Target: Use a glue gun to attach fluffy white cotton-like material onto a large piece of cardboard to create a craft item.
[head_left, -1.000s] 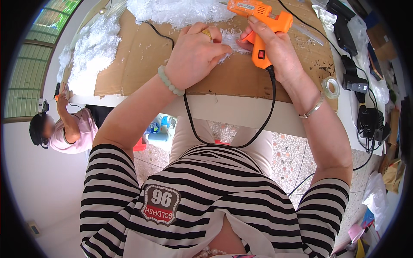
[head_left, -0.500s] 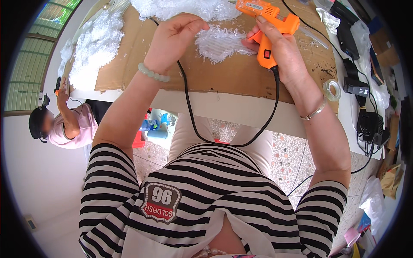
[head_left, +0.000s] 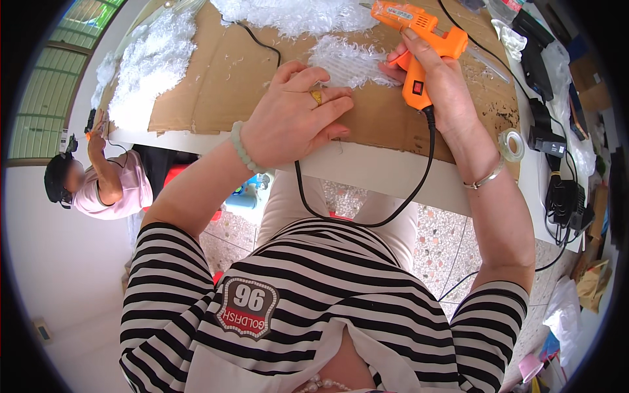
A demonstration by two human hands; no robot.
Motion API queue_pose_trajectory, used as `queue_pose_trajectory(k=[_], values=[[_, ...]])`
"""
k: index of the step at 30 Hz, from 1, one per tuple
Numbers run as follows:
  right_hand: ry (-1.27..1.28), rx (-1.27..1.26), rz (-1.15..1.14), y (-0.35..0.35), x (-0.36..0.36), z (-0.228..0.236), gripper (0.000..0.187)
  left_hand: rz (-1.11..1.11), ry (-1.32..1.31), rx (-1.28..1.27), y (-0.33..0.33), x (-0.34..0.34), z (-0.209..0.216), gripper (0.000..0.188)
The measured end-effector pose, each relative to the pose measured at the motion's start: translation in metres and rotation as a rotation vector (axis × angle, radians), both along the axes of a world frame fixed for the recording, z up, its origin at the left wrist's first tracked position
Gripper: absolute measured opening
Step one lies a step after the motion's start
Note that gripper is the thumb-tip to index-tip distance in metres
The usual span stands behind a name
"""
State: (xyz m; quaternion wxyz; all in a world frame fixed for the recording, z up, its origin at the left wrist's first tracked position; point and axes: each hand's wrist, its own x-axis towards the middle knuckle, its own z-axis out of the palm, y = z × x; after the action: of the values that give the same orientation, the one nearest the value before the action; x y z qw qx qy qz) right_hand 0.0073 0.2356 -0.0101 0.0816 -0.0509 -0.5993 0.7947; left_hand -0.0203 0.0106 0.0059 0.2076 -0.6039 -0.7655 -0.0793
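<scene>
My right hand (head_left: 453, 92) is closed around the handle of an orange hot glue gun (head_left: 452, 43), its nozzle aimed to the far left. A clear glue stick (head_left: 488, 63) juts out behind it. The gun's black cord (head_left: 427, 154) drops from the handle and loops in front of my body. My left hand (head_left: 291, 114) hovers over or rests on the cardboard (head_left: 209, 85) near its front edge. Its fingers are apart and I see nothing in them. Just beyond lies a small white shaggy fabric piece (head_left: 347, 62), backing side up; my right fingertips are at its right edge.
More white shaggy fabric (head_left: 295, 14) lies at the back, with another heap (head_left: 147, 69) at left. A tape roll (head_left: 511, 144) and black power adapters (head_left: 563, 200) are at right. At far left, a person in pink (head_left: 128, 183) works at the same table.
My left hand has come down and nearer me from beside the shaggy piece, its fingers spreading from a pinch. My right hand and the glue gun have shifted slightly right and nearer.
</scene>
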Motion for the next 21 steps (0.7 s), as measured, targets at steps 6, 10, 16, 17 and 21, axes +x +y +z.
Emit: queue_pose_trajectory(k=[6, 10, 16, 17, 21], values=[[-0.013, -0.007, 0.000, 0.000, -0.001, -0.001, 0.030, 0.077, -0.136, 0.047, -0.006, -0.012, 0.002, 0.028], [-0.024, 0.009, 0.009, 0.001, 0.001, 0.001, 0.030, 0.243, -0.611, 0.414, -0.020, -0.031, 0.002, 0.021], [-0.015, -0.018, 0.021, 0.002, -0.002, -0.001, 0.029, 0.227, -0.416, 0.328, -0.030, -0.031, 0.001, 0.014], [-0.019, -0.023, 0.018, 0.001, -0.002, 0.000, 0.029, 0.156, -0.359, 0.250, -0.026, -0.026, 0.001, 0.011], [0.006, -0.031, 0.032, -0.001, -0.002, 0.000, 0.027, 0.133, -0.219, 0.221, -0.012, -0.018, -0.001, 0.007]])
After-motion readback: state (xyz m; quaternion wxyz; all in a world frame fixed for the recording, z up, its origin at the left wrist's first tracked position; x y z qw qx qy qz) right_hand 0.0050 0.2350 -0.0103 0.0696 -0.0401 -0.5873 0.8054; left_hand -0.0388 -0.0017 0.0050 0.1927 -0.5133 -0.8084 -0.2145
